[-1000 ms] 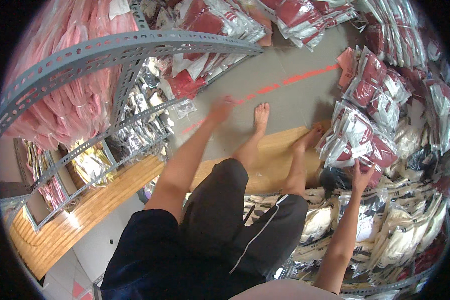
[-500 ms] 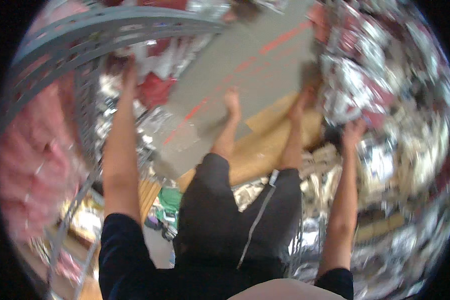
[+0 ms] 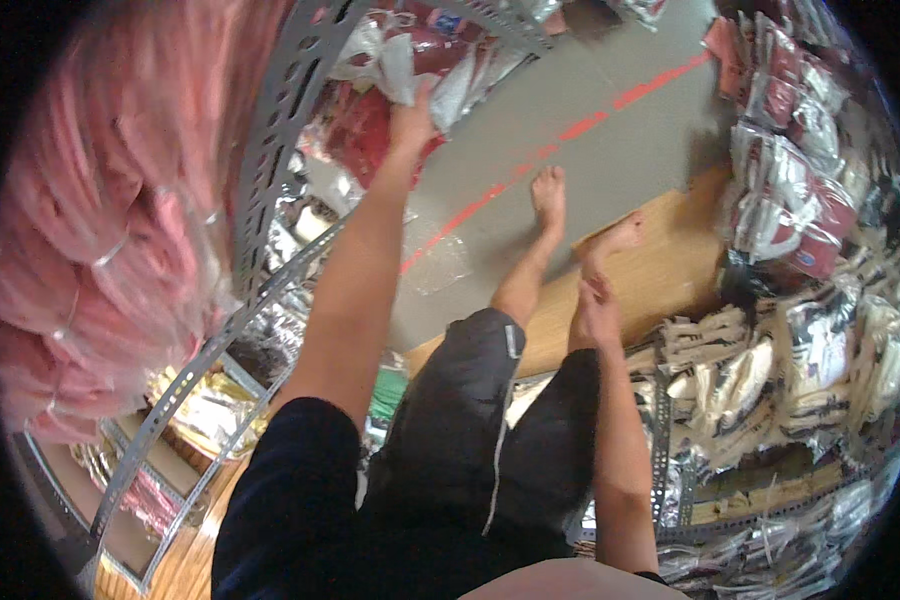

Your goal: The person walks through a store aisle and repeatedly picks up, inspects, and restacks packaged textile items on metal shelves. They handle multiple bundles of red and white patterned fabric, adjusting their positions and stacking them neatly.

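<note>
My left hand (image 3: pixel 410 118) reaches forward to a shelf and is closed on a clear plastic bag (image 3: pixel 398 68) with whitish folds; some fingertips are hidden behind it. Dark red packed cloth (image 3: pixel 360 130) lies right beside and below that hand. My right hand (image 3: pixel 596 312) hangs low in front of my right shin, its fingers loosely stretched and nothing seen in them. Bagged maroon garments (image 3: pixel 785 200) are stacked to the right, apart from my right hand.
Grey slotted metal racking (image 3: pixel 270 160) rises at the left, with bundled pink cloth in plastic (image 3: pixel 120 240) behind it. More bagged goods (image 3: pixel 820 360) fill the shelves at right. A grey floor (image 3: pixel 490 200) with a red line and a brown board (image 3: pixel 670 230) lie between.
My right hand has left the bagged maroon garments at the right and come down in front of my shin. The view has turned left; my left hand remains among the shelf's packages.
</note>
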The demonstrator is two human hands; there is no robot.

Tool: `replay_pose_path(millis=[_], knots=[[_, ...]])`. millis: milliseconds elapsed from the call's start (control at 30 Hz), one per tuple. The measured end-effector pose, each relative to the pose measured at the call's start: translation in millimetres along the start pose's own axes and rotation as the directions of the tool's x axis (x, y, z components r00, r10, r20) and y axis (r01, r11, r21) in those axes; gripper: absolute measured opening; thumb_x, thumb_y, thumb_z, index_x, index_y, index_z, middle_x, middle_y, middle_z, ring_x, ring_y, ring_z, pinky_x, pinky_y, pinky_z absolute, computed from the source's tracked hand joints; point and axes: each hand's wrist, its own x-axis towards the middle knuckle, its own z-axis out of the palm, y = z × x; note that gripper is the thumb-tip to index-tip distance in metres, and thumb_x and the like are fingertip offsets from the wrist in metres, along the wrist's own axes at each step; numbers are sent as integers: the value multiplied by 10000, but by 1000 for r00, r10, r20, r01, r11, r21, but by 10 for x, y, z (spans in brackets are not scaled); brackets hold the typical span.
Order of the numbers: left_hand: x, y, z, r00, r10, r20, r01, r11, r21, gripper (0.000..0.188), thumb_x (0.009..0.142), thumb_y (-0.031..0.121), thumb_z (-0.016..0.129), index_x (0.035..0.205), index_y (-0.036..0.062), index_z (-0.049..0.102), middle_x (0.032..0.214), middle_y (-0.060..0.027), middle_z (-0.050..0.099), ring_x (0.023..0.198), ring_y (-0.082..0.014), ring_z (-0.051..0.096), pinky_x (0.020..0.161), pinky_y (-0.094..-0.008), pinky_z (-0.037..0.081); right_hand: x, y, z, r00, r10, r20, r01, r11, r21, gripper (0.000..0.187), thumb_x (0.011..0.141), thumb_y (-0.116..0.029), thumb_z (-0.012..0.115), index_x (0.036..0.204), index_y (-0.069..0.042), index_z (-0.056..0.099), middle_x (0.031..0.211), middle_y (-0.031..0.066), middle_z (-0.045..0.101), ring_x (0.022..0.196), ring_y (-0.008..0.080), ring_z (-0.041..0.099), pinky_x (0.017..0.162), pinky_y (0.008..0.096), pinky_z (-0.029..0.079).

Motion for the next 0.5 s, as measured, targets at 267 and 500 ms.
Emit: replay_pose_path(millis=[267,500], knots=[[-250,400,-243,906,-299,300,390,866,-314,779,841,637,574,1289,5,494,1045,-189,575,919,-221,622,708,-370,547,-246,280,-1170,988,129,-86,-152,916,-372,474,910,-276,617,1285,-6,509,1143,232,623,1020,280,624,893,372,485],[-30,100,-412,865,-220,451,488,576,-656,628,877,548,594,1293,102,448,1148,-73,509,1007,-193,533,795,-309,499,-380,947,-1786,984,63,-164,-135,867,-479,483,911,-292,635,1258,20,507,1068,180,649,970,246,617,860,362,473]])
